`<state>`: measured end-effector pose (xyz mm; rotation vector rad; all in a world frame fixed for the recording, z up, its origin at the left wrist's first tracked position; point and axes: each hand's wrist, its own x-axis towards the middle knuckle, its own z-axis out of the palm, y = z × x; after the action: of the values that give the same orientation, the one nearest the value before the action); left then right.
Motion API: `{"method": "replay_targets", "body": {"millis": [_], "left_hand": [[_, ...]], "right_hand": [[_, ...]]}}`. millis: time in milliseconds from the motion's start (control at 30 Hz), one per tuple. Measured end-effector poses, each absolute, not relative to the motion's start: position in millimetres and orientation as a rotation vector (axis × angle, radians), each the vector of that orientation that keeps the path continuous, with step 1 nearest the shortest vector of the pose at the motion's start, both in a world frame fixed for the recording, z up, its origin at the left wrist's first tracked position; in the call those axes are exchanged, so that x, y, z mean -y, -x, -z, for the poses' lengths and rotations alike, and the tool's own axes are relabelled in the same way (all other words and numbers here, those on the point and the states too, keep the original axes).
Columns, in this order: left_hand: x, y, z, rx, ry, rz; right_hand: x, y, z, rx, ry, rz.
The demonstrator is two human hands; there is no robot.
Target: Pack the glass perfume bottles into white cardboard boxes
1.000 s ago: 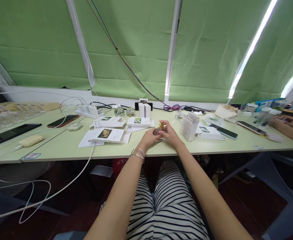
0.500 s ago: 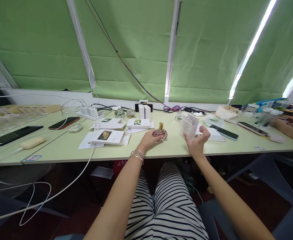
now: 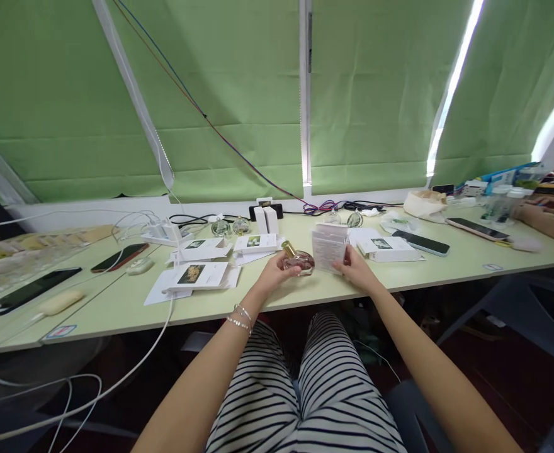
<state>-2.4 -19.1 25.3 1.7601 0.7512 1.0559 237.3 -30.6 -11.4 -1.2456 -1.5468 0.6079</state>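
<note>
In my left hand (image 3: 276,272) is a round glass perfume bottle (image 3: 304,263) with a gold neck. The bottle is tilted, its neck pointing up and to the left, and its contents look reddish-brown. My right hand (image 3: 356,269) grips a white box (image 3: 328,246) by its lower right side. The box stands upright with small print on its face and its top flaps seem raised. Bottle and box are side by side just above the table's front part, a small gap between them.
Flat white picture boxes (image 3: 199,277) lie to the left, and another white box (image 3: 390,248) lies to the right beside a phone (image 3: 421,242). Round glass bottles (image 3: 240,225) and two upright white boxes (image 3: 266,220) stand behind. At far right, another person's hands (image 3: 553,211) rest on the table (image 3: 267,301).
My left hand has tipped the bottle from upright to tilted. My right hand has closed on the box and brought it left, nearer the bottle. The head view has shifted slightly.
</note>
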Motion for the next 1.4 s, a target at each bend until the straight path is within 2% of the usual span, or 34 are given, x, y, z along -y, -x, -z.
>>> {"method": "replay_targets", "body": {"millis": [200, 333, 567, 733, 867, 1033, 1400], "left_hand": [[52, -6, -79, -0.425, -1.763, -1.048], [53, -14, -100, -0.413, -1.830, -1.056], [42, -25, -90, -0.600, -1.884, -1.291], [56, -39, -95, -0.751, -2.264, -1.076], [65, -49, -98, -0.885, -2.673, -1.034], [67, -55, -100, -1.007, -2.838, -0.949], [61, -51, -94, -0.764, -2.798, -1.078]], "right_hand": [[35, -235, 9, 1.716, 1.138, -0.576], [41, -233, 5, 1.827, 1.067, -0.518], [46, -229, -1, 1.890, 1.026, -0.528], [48, -229, -1, 1.887, 1.042, -0.552], [48, -230, 0, 1.867, 1.047, -0.569], [45, -232, 4, 1.860, 1.030, -0.593], [44, -233, 3, 1.836, 1.020, -0.661]]}}
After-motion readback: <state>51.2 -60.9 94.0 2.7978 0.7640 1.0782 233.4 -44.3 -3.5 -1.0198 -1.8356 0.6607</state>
